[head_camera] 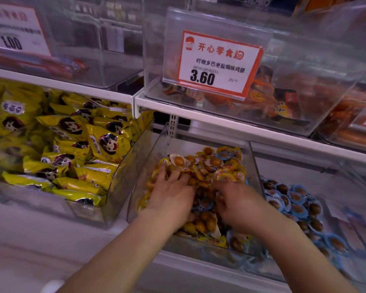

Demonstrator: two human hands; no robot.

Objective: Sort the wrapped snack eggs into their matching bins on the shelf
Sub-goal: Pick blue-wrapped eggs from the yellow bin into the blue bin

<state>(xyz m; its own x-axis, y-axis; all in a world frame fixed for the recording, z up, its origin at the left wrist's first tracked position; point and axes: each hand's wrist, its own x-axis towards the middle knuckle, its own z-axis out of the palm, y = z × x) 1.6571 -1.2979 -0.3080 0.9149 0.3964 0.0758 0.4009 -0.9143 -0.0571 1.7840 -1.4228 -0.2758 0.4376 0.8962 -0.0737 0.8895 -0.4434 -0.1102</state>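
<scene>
Head view: both hands are buried in the middle clear bin point(253, 163) on the lower shelf, which is filled with yellow-wrapped eggs point(220, 166) and a few blue-wrapped ones. The left hand point(173, 193) is spread flat on the pile. The right hand point(235, 201) is curled into it; its hold cannot be told. Blue-wrapped eggs point(294, 199) are seen in the right-hand bin.

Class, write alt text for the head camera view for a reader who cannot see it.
Both hands, the left hand and right hand, dig into a clear middle bin of mostly yellow-wrapped eggs. Blue-wrapped eggs fill the bin to its right; yellow snack bags lie left.
</scene>
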